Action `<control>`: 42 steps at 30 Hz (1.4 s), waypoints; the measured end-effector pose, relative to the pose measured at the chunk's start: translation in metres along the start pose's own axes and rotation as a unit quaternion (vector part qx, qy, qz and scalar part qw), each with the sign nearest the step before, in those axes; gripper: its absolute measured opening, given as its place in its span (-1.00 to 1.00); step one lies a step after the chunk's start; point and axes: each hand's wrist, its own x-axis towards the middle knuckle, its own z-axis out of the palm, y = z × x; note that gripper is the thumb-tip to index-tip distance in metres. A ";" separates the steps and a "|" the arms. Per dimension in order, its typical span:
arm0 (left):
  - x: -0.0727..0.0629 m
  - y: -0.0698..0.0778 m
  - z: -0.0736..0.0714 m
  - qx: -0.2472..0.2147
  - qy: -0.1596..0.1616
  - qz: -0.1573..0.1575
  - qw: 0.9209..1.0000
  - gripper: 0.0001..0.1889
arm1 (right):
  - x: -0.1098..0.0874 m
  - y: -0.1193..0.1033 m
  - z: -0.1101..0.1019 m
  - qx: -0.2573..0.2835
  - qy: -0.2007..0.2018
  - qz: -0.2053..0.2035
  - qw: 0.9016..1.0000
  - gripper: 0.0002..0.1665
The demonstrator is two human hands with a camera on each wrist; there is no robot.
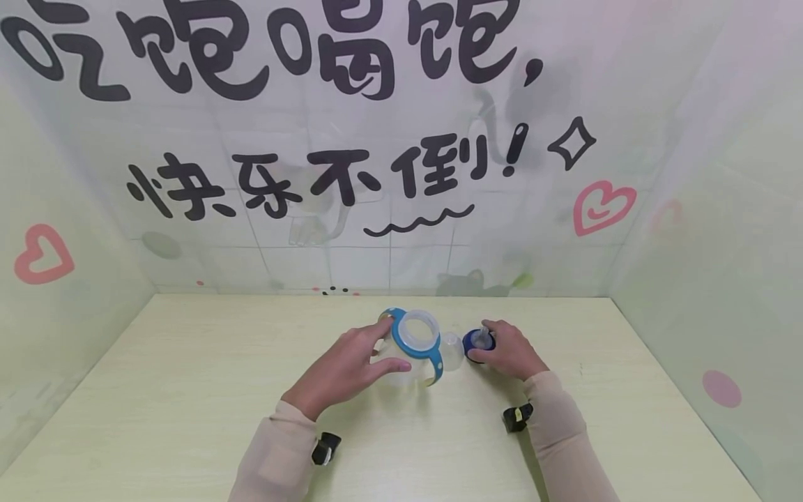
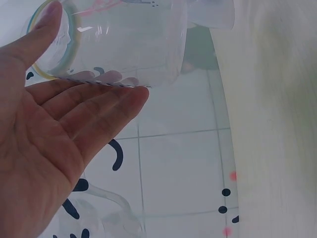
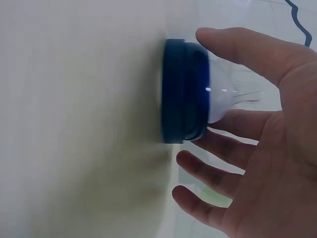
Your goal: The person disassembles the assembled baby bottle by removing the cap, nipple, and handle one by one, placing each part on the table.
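A clear wide-neck baby bottle [image 1: 417, 333] with a blue handle ring is gripped by my left hand [image 1: 351, 366], thumb on one side and fingers on the other. Its open mouth faces up toward the head camera. In the left wrist view the bottle's clear body [image 2: 129, 44] lies between thumb and fingers, its base apart from the table. My right hand [image 1: 511, 348] holds a dark blue bottle collar with a clear teat [image 3: 185, 91] by its edges, thumb opposite the fingers. The collar is low at the tabletop; contact there is unclear.
A clear dome cap [image 1: 450, 351] stands on the pale wooden table [image 1: 188, 418] between the bottle and the collar. Printed curtain walls [image 1: 351, 265] border the table at the back and both sides. Each wrist wears a small black camera [image 1: 326, 448].
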 end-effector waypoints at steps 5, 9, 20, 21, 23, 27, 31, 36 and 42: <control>0.001 -0.001 0.000 -0.004 0.001 -0.006 1.000 -0.47 | -0.003 -0.014 -0.011 0.003 0.048 -0.040 0.998 -0.19; 0.002 0.000 0.000 -0.006 0.000 -0.011 1.000 -0.40 | -0.008 -0.032 -0.020 0.037 0.076 -0.091 0.992 -0.26; 0.001 0.000 -0.002 -0.030 -0.001 -0.003 1.000 -0.41 | -0.031 -0.077 -0.033 0.125 0.028 -0.233 0.964 -0.37; 0.001 0.000 -0.002 -0.030 -0.002 -0.002 1.000 -0.40 | -0.032 -0.079 -0.032 0.126 0.018 -0.240 0.962 -0.35; 0.001 0.000 -0.002 -0.033 -0.003 0.001 0.999 -0.40 | -0.033 -0.082 -0.031 0.125 -0.001 -0.248 0.961 -0.29; 0.001 0.001 -0.002 -0.032 -0.005 0.006 0.999 -0.38 | -0.033 -0.085 -0.026 0.131 -0.026 -0.245 0.960 -0.16; 0.001 0.000 -0.002 -0.028 -0.006 0.010 1.000 -0.35 | -0.033 -0.087 -0.021 0.147 -0.031 -0.233 0.961 -0.09; 0.000 0.000 -0.001 -0.031 -0.008 0.017 0.999 -0.34 | -0.032 -0.089 -0.017 0.155 -0.024 -0.235 0.959 -0.09; 0.000 0.000 -0.001 -0.036 -0.010 0.024 0.999 -0.38 | -0.032 -0.092 -0.015 0.163 -0.018 -0.256 0.953 -0.17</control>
